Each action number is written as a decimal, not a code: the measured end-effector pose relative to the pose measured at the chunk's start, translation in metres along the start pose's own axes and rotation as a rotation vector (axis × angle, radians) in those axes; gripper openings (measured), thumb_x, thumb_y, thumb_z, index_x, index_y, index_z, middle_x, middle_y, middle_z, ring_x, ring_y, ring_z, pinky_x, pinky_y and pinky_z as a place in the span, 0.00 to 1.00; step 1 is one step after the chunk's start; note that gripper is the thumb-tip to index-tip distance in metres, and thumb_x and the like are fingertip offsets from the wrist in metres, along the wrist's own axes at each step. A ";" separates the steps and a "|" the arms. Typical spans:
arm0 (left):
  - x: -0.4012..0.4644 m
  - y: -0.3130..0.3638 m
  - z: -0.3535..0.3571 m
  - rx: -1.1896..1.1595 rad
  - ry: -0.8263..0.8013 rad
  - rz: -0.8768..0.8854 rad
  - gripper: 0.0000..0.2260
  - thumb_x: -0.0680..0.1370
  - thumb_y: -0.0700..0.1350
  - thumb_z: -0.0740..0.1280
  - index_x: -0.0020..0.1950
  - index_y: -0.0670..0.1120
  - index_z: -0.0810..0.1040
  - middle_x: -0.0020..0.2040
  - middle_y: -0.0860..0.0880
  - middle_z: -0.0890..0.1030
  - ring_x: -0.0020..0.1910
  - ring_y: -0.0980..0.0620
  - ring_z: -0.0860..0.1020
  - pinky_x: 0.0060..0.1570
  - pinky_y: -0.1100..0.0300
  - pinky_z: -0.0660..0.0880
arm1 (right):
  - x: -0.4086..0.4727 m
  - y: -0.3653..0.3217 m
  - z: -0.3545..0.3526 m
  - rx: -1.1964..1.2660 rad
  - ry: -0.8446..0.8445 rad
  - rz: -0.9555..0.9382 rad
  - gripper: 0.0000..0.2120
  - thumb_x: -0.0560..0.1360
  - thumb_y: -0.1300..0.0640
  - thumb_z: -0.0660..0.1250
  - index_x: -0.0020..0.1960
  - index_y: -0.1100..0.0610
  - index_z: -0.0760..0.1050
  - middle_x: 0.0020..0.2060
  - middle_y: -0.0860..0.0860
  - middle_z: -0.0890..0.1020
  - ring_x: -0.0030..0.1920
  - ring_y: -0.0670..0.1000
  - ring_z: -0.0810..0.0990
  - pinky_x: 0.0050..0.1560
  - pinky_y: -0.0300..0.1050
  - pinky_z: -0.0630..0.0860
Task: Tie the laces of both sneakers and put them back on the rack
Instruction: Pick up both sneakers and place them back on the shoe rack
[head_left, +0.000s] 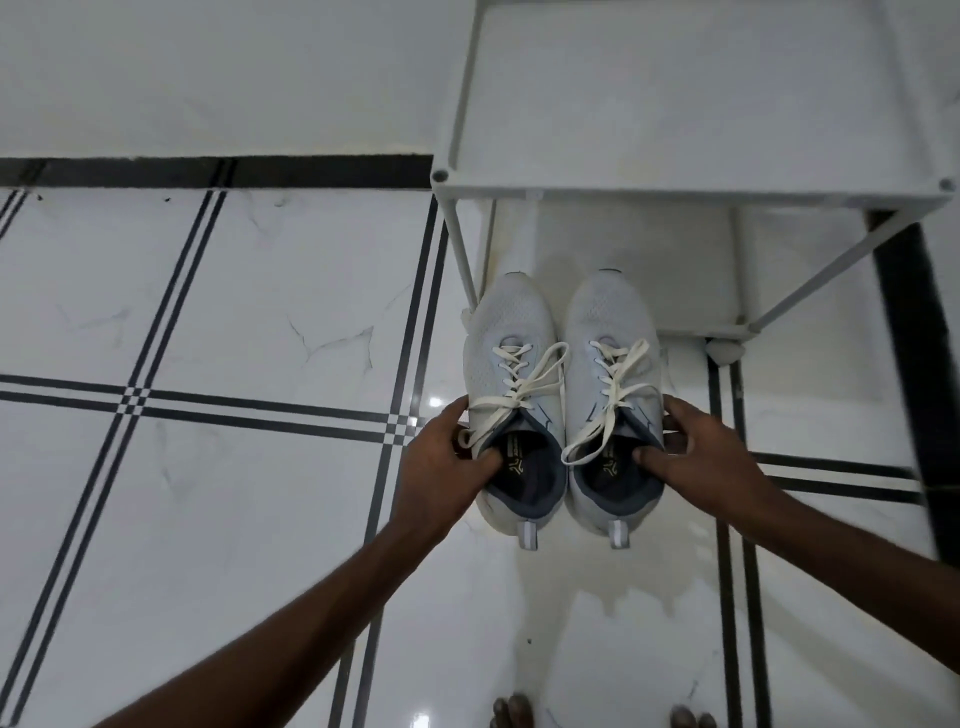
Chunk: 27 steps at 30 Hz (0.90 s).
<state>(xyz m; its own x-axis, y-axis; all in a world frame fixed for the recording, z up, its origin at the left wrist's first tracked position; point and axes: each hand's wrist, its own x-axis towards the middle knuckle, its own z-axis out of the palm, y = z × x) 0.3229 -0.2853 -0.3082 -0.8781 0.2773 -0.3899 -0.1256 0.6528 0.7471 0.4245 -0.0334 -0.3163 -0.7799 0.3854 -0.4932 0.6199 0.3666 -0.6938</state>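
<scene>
Two pale grey-white sneakers sit side by side, toes pointing away from the person, at the front edge of a white rack (691, 187). The left sneaker (511, 364) and the right sneaker (610, 358) have a fine knitted mesh upper, rounded toe caps, a darker blue-grey padded collar and a small flat pull tab at each heel. Their toes reach just under the rack's upper shelf; whether the soles rest on the rack's lowest level or on the floor cannot be told.

The cream laces (524, 384) are flat woven tape, crossed through the eyelets, with loops and loose ends lying slack over the tongues and one end trailing across each shoe's opening.

The left hand (447, 462) grips the left sneaker at its outer side, thumb hooked inside the collar, fingers wrapped round the outside. The right hand (696, 452) holds the right sneaker the same way, thumb tucked into the opening and fingers against the outer wall.

The rack is made of thin round white tubes joined by plastic corner sockets, with a flat matte shelf panel on top. The floor (234, 312) is glossy white marble-patterned tile with faint grey veins, crossed by narrow dark double stripes. Bare toes (511, 712) show at the bottom edge.
</scene>
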 end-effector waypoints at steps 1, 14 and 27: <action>-0.010 0.017 -0.012 -0.006 -0.001 0.005 0.25 0.69 0.44 0.72 0.64 0.60 0.77 0.39 0.55 0.84 0.40 0.57 0.82 0.39 0.66 0.75 | -0.012 -0.015 -0.013 0.015 0.002 0.000 0.24 0.70 0.60 0.74 0.64 0.50 0.75 0.52 0.48 0.84 0.51 0.50 0.83 0.49 0.44 0.76; -0.079 0.257 -0.175 -0.112 0.003 0.091 0.25 0.67 0.51 0.68 0.63 0.66 0.77 0.46 0.53 0.81 0.44 0.56 0.81 0.45 0.64 0.76 | -0.134 -0.241 -0.184 0.187 0.141 -0.004 0.22 0.71 0.60 0.73 0.63 0.46 0.77 0.52 0.48 0.85 0.55 0.51 0.83 0.58 0.55 0.80; 0.009 0.435 -0.217 -0.095 0.005 0.164 0.30 0.64 0.54 0.68 0.68 0.62 0.75 0.47 0.52 0.83 0.44 0.52 0.82 0.51 0.45 0.81 | -0.066 -0.348 -0.308 0.280 0.233 0.036 0.18 0.71 0.62 0.71 0.60 0.51 0.78 0.49 0.52 0.85 0.52 0.55 0.83 0.58 0.57 0.79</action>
<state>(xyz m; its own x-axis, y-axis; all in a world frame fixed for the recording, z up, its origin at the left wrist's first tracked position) 0.1604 -0.1521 0.1307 -0.8928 0.3703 -0.2563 -0.0235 0.5300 0.8476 0.2872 0.0744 0.1195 -0.6973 0.5884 -0.4094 0.5738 0.1160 -0.8107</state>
